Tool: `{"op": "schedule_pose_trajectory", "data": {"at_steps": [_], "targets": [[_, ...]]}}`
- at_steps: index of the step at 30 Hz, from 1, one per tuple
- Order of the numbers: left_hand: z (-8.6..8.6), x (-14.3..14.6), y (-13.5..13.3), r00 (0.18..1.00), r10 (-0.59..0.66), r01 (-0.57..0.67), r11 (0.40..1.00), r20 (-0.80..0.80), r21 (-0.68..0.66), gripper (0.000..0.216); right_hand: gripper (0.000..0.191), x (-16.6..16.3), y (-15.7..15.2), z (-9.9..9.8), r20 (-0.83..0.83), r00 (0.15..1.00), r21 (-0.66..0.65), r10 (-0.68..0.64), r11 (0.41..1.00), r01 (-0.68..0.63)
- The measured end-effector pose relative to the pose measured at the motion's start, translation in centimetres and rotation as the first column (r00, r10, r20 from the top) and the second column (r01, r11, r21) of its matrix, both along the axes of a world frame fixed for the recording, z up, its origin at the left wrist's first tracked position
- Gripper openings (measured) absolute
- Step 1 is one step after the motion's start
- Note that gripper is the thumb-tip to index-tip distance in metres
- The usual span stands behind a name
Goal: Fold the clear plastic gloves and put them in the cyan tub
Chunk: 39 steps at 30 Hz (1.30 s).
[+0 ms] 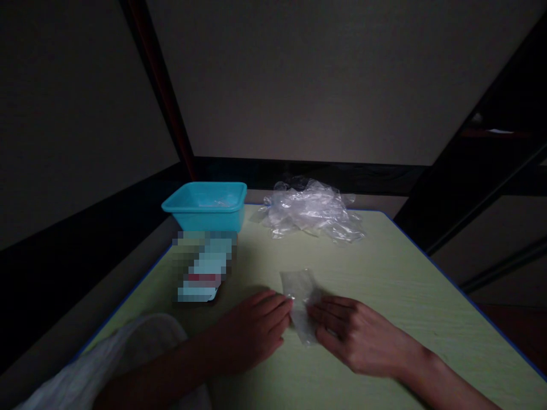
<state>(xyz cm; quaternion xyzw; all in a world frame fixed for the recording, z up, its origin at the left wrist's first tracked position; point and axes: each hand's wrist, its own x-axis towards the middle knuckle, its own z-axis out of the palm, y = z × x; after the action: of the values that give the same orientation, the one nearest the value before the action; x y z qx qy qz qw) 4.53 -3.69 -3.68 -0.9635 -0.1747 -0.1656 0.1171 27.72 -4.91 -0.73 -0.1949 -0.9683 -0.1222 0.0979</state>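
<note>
Plastic sheet lay flat on the table, pinched by left hand and right hand fingers (folding seemed barely begun), the plastic pile untouched.

- Dim room; plain pale wall behind.
- Pale green desk with blue edge.
- Dark slanted beams at right, a reddish post at left.

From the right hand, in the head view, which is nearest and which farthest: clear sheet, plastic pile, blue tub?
1. Clear sheet: touching the right hand, between both hands.
2. Plastic pile: straight ahead, at the table's far edge.
3. Blue tub: far corner, to the left.
</note>
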Motion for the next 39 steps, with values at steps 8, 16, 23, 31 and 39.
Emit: {"op": "schedule_pose_trajectory", "data": {"at_steps": [8, 16, 23, 31, 39], "targets": [[1.2, -0.2, 0.2, 0.999, 0.023, -0.029, 0.974, -0.026, -0.227, 0.027, 0.019, 0.1, -0.5, 0.3, 0.017, 1.0, -0.034, -0.009, 0.999, 0.01], [1.5, -0.1, 0.8, 0.999, -0.026, 0.021, 0.975, -0.02, -0.222, 0.023, 0.014, 0.7, 0.0, 0.1, 0.052, 0.998, -0.03, 0.029, 0.999, -0.028], [1.5, -0.1, 0.8, 1.0, -0.009, 0.004, 0.974, -0.022, -0.227, 0.019, 0.02, 1.0, 0.1, -0.2, 0.02, 0.999, -0.105, 0.04, 0.994, -0.038], [2.1, -0.2, 0.9, 0.998, -0.06, 0.05, 0.938, -0.02, -0.344, 0.02, 0.023, 1.0, 0.3, 0.2, -0.035, 0.999, -0.185, -0.016, 0.983, 0.01], [1.6, -1.0, 1.6, 0.992, -0.083, 0.116, 0.897, 0.096, -0.426, 0.022, 0.035, 1.3, 0.9, 1.0, -0.04, 0.992, -0.343, -0.123, 0.934, 0.102]]}}
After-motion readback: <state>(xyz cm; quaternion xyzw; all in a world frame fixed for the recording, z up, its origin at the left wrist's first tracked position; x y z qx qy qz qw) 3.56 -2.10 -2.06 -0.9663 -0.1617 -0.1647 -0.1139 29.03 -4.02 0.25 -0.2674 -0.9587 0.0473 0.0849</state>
